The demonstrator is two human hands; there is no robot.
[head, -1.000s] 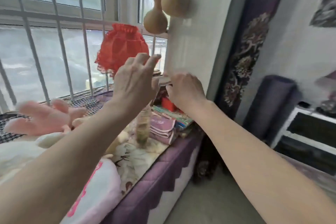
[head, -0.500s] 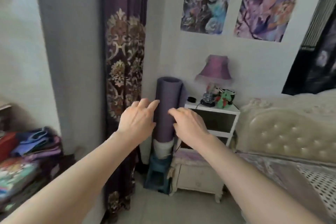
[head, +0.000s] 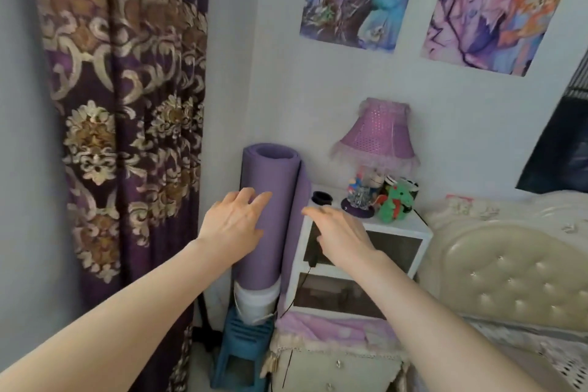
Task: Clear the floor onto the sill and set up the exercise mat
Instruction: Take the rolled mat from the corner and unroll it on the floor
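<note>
A rolled purple exercise mat [head: 275, 188] stands upright in the corner between the curtain and the white nightstand. Its lower end rests on a white roll above a blue stool [head: 241, 347]. My left hand [head: 234, 221] lies flat against the mat's left side, fingers spread and not closed around it. My right hand [head: 339, 232] hovers just right of the mat, fingers apart, its fingertips close to the mat's loose outer edge. Neither hand holds anything.
A purple patterned curtain [head: 127, 105] hangs at the left. The white nightstand [head: 394, 232] carries a pink lamp [head: 375, 134], a green plush toy [head: 394, 202] and small items. A cream padded bed headboard [head: 509, 270] fills the right. A black cable hangs down the nightstand's front.
The view swung from the window sill to the corner. Both hands left the sill items and moved to the upright mat; my left hand now touches it.
</note>
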